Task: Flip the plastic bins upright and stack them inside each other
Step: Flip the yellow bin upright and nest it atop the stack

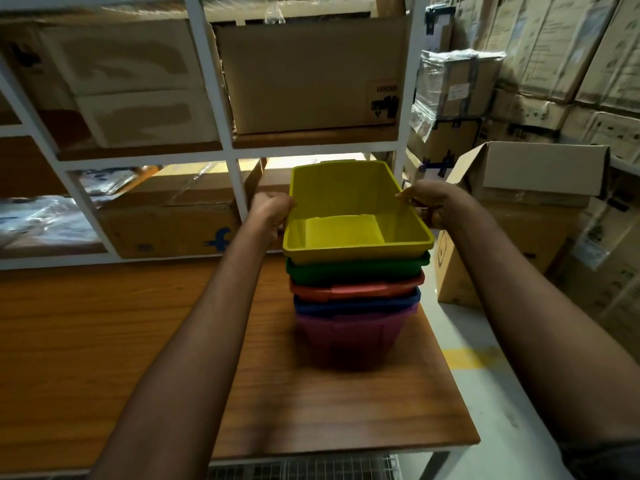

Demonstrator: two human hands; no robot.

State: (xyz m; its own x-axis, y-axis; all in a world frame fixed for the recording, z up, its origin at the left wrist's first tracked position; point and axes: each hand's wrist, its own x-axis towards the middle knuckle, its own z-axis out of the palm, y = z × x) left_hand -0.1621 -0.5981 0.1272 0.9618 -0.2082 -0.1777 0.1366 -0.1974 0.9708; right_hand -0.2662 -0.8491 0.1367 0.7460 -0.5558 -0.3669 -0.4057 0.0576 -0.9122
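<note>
This was a warehouse storeroom: brown cardboard cartons (568, 46) were stacked high along the wall, a white metal shelving rack (228, 126) held taped boxes, and the grey floor carried a yellow painted line (474, 356)

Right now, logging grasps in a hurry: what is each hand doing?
Left hand: closed on the left rim of the yellow plastic bin.
Right hand: closed on that bin's right rim.

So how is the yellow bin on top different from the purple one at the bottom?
The yellow bin tops the stack, its inside open to view; the purple bin sits lowest on the table, showing only its outer wall. The left hand and right hand grip the yellow bin; nothing grips the purple one. Both sit upright.
</note>
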